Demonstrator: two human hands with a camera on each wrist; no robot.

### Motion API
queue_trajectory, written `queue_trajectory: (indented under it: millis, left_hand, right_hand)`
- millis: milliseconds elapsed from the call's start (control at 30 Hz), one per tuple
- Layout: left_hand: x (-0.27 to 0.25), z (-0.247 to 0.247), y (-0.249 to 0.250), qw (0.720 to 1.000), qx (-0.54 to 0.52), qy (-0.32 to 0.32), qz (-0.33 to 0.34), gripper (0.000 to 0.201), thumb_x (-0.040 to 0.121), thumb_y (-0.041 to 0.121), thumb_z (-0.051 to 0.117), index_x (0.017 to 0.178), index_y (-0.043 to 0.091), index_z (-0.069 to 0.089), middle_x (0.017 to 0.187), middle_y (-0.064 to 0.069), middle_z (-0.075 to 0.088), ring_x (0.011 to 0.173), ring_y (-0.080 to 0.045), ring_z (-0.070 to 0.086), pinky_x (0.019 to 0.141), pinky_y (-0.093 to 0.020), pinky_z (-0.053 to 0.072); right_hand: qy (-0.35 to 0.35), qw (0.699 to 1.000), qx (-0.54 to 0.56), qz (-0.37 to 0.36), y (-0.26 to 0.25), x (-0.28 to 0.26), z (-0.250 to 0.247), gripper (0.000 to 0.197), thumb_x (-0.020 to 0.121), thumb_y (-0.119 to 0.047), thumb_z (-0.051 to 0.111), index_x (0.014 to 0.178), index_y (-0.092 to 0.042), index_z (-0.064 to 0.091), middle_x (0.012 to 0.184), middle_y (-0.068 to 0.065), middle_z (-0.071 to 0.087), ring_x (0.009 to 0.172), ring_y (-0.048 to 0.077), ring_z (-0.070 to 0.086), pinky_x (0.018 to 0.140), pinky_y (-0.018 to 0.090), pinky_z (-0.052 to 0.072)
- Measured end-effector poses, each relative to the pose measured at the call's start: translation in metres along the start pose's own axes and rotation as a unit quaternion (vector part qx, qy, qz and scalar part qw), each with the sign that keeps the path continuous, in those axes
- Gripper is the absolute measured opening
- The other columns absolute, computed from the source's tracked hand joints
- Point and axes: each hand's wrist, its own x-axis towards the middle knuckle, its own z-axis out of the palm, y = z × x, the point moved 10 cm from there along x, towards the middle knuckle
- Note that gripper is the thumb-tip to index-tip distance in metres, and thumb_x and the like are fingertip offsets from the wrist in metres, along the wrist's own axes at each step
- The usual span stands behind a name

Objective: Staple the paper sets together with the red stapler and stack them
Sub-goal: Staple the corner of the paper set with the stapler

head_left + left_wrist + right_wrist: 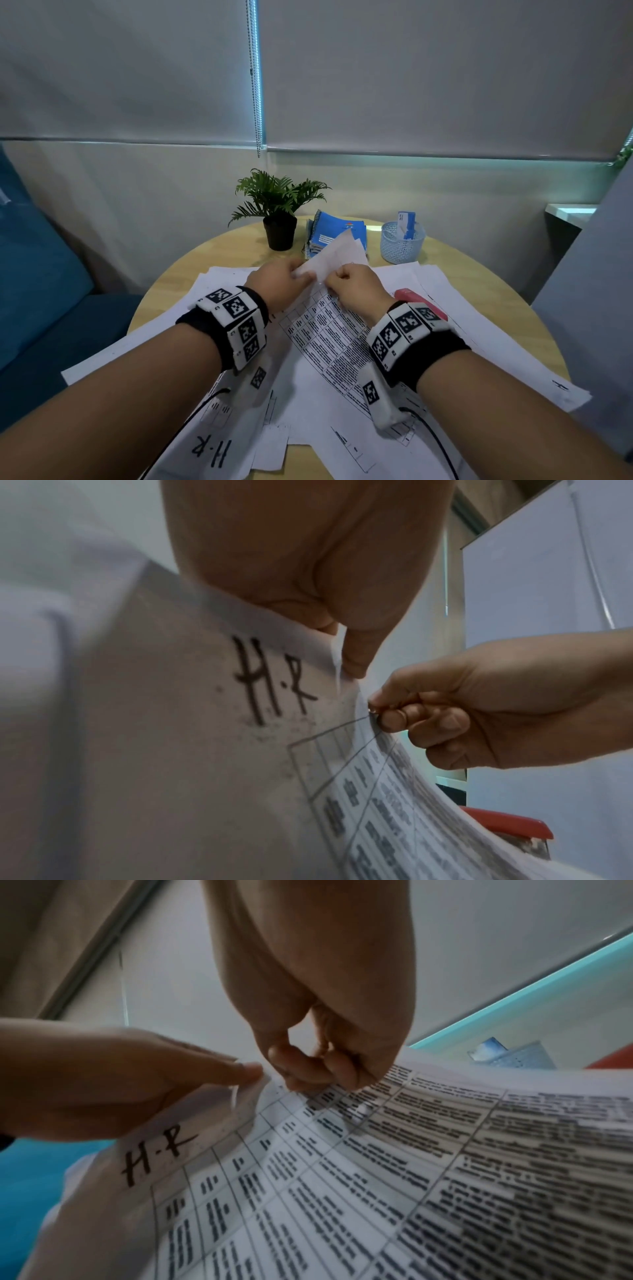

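A paper set (329, 329) with a printed table and a handwritten "H.R" (270, 685) lies over the table with its far corner lifted. My left hand (301, 274) pinches that corner between thumb and fingers, as the left wrist view (346, 666) shows. My right hand (330, 279), fingers curled, pinches the same edge just beside it (377, 712); a small metal glint shows at its fingertips. The red stapler (419, 299) lies on the sheets behind my right wrist, untouched, and is also seen low right (507, 825).
Loose sheets (496, 342) cover most of the round wooden table (164, 274). At the back stand a potted plant (279, 233), blue spiral notebooks (339, 229) and a white mesh basket (402, 243). A blue sofa (34, 274) is to the left.
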Motion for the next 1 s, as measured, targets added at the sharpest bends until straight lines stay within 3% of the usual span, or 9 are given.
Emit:
queue_trajectory:
  millis: [167, 333, 433, 567, 700, 767, 867, 933, 1000]
  left_hand:
    - [0.007, -0.001, 0.004, 0.999, -0.045, 0.02, -0.007, 0.028, 0.091, 0.034, 0.053, 0.083, 0.008, 0.06, 0.078, -0.011, 0.058, 0.075, -0.024, 0.053, 0.059, -0.026, 0.037]
    - [0.009, 0.005, 0.004, 1.0, -0.028, 0.008, -0.008, 0.032, 0.092, 0.029, 0.053, 0.062, 0.019, 0.047, 0.065, -0.002, 0.047, 0.064, -0.017, 0.045, 0.05, -0.024, 0.028]
    - [0.011, 0.007, 0.0, 1.0, -0.008, 0.005, -0.015, 0.024, 0.093, 0.031, 0.052, 0.075, 0.016, 0.055, 0.075, -0.004, 0.054, 0.072, -0.019, 0.049, 0.058, -0.026, 0.031]
    - [0.016, 0.014, -0.005, 0.999, 0.017, -0.016, -0.025, 0.017, 0.092, 0.027, 0.052, 0.1, 0.014, 0.058, 0.096, -0.007, 0.061, 0.083, -0.018, 0.053, 0.069, -0.025, 0.037]
    - [0.014, 0.034, -0.019, 0.991, 0.079, -0.092, -0.056, 0.039, 0.092, 0.022, 0.049, 0.128, 0.018, 0.037, 0.107, -0.008, 0.062, 0.083, -0.022, 0.055, 0.065, -0.028, 0.042]
    - [0.014, 0.043, -0.024, 0.981, 0.144, -0.119, -0.054, 0.06, 0.087, 0.013, 0.053, 0.139, 0.021, 0.023, 0.103, -0.009, 0.061, 0.083, -0.024, 0.055, 0.067, -0.03, 0.043]
    - [0.02, 0.055, -0.026, 0.968, 0.204, -0.138, -0.049, 0.068, 0.088, 0.015, 0.053, 0.144, 0.025, 0.015, 0.112, -0.012, 0.06, 0.093, -0.026, 0.057, 0.074, -0.031, 0.046]
    - [0.026, 0.065, -0.029, 0.958, 0.229, -0.159, -0.06, 0.059, 0.088, 0.014, 0.052, 0.138, 0.023, 0.024, 0.098, -0.008, 0.057, 0.089, -0.025, 0.055, 0.067, -0.028, 0.045]
    - [0.032, 0.071, -0.036, 0.951, 0.244, -0.172, -0.083, 0.053, 0.086, 0.011, 0.057, 0.131, 0.017, 0.03, 0.089, -0.004, 0.051, 0.083, -0.023, 0.051, 0.06, -0.025, 0.04]
  right_hand:
    - [0.03, 0.993, -0.077, -0.088, -0.015, -0.006, -0.007, 0.005, 0.089, -0.017, 0.057, 0.084, -0.015, 0.056, 0.076, 0.0, 0.057, 0.068, 0.011, 0.049, 0.053, 0.008, 0.035]
    - [0.061, 0.987, -0.071, -0.128, -0.023, -0.009, -0.011, 0.009, 0.089, -0.014, 0.056, 0.081, -0.014, 0.053, 0.068, -0.003, 0.053, 0.065, 0.013, 0.048, 0.061, 0.023, 0.04]
    - [0.091, 0.987, -0.057, -0.115, -0.023, -0.004, -0.027, 0.007, 0.088, -0.011, 0.055, 0.081, -0.012, 0.052, 0.069, -0.006, 0.049, 0.063, 0.008, 0.048, 0.056, 0.015, 0.037]
    - [0.074, 0.993, -0.035, -0.09, -0.018, -0.004, -0.041, 0.005, 0.085, -0.009, 0.055, 0.083, -0.007, 0.051, 0.071, 0.002, 0.056, 0.055, 0.01, 0.061, 0.05, 0.017, 0.043]
    - [0.063, 0.996, -0.024, -0.063, -0.007, -0.012, -0.074, 0.009, 0.084, -0.003, 0.057, 0.089, -0.008, 0.052, 0.078, 0.013, 0.065, 0.055, 0.005, 0.064, 0.047, 0.015, 0.042]
    - [0.057, 0.998, 0.006, -0.034, 0.005, -0.017, -0.098, 0.017, 0.082, 0.001, 0.058, 0.093, -0.011, 0.054, 0.075, 0.012, 0.067, 0.055, 0.009, 0.064, 0.057, 0.023, 0.047]
    - [0.041, 0.999, 0.003, -0.007, 0.026, -0.028, -0.135, 0.014, 0.083, 0.004, 0.06, 0.091, -0.006, 0.065, 0.069, 0.009, 0.068, 0.056, 0.015, 0.065, 0.064, 0.027, 0.055]
    - [0.055, 0.998, -0.033, -0.002, 0.041, -0.036, -0.164, 0.011, 0.084, 0.005, 0.061, 0.086, -0.003, 0.067, 0.069, 0.01, 0.068, 0.055, 0.009, 0.066, 0.063, 0.021, 0.055]
    - [0.076, 0.996, -0.051, 0.014, 0.064, -0.046, -0.194, 0.013, 0.084, 0.005, 0.06, 0.08, -0.007, 0.065, 0.068, 0.01, 0.068, 0.057, 0.008, 0.067, 0.069, 0.028, 0.055]
